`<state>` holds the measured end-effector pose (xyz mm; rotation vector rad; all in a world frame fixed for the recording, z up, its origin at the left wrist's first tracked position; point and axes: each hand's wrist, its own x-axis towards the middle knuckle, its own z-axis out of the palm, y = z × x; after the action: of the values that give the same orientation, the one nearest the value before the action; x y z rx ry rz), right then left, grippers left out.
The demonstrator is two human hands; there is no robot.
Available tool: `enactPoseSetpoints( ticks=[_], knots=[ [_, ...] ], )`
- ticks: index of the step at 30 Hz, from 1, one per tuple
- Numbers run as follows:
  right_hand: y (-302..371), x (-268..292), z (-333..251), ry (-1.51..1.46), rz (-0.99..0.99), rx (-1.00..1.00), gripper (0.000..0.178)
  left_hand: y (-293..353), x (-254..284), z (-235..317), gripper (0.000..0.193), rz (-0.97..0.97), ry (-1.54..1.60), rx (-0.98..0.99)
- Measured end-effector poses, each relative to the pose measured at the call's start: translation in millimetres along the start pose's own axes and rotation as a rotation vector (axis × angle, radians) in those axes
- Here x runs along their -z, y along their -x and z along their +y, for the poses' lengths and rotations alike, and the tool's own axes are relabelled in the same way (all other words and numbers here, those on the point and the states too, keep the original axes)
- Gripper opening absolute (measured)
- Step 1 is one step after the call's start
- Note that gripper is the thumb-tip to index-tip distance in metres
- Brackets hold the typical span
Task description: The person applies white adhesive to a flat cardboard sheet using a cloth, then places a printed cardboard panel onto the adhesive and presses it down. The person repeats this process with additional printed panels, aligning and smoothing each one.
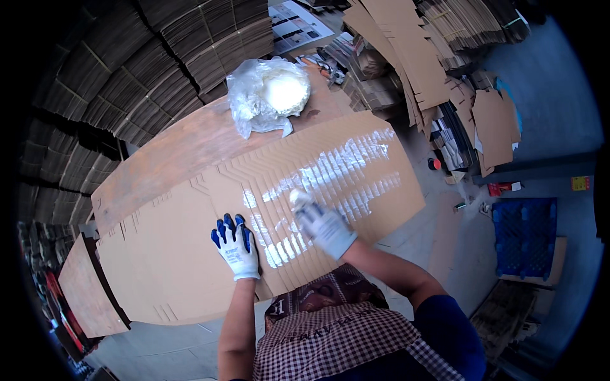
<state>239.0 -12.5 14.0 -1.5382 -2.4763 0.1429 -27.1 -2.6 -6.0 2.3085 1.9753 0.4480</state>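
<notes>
A fanned row of overlapping cardboard sheets (184,254) lies across the table, their stepped edges showing. Shiny white strips of wet paste (343,165) coat the exposed edges on the right half. My left hand (236,249), in a white glove with blue coating, rests on the sheets left of the paste, fingers spread. My right hand (325,227), gloved the same way and smeared by motion, is closed over the paste strips. A small white tip (298,197) shows at its fingers; what it belongs to I cannot make out.
A plastic-lined bowl of white paste (284,93) stands at the table's far edge, on bare wood (165,155). Tied cardboard stacks (127,70) rise at the far left. More cardboard (406,57) leans at the far right. A blue pallet (525,235) is on the right.
</notes>
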Motion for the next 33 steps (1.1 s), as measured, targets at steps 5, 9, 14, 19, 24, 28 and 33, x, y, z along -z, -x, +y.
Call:
enactPoseSetpoints(
  ticks=[5, 9, 14, 19, 24, 28, 33],
  knots=[
    [16, 14, 115, 0.059, -0.071, -0.769, 0.038, 1, 2, 0, 0.044, -0.016, 0.023, 0.016],
    [0, 38, 101, -0.359, 0.212, -0.898, 0.043, 2, 3, -5, 0.041, 0.007, 0.017, 0.03],
    [-53, 21, -2, -1.191, 0.269, -0.885, 0.035, 2, 3, -8, 0.042, -0.019, 0.051, 0.052],
    [-90, -26, -17, -0.805, 0.225, -0.69, 0.037, -1, 3, -5, 0.041, -0.035, 0.065, 0.046],
    [-117, 23, -29, -0.587, 0.118, -0.643, 0.042, 3, 5, -12, 0.043, -0.02, 0.092, 0.062],
    [-125, 8, -40, -0.694, 0.07, -0.52, 0.042, 0, 7, -8, 0.045, -0.027, 0.112, 0.051],
    [-140, 17, -50, -0.56, 0.027, -0.531, 0.04, 3, 5, -14, 0.042, -0.023, 0.081, 0.048]
  ],
)
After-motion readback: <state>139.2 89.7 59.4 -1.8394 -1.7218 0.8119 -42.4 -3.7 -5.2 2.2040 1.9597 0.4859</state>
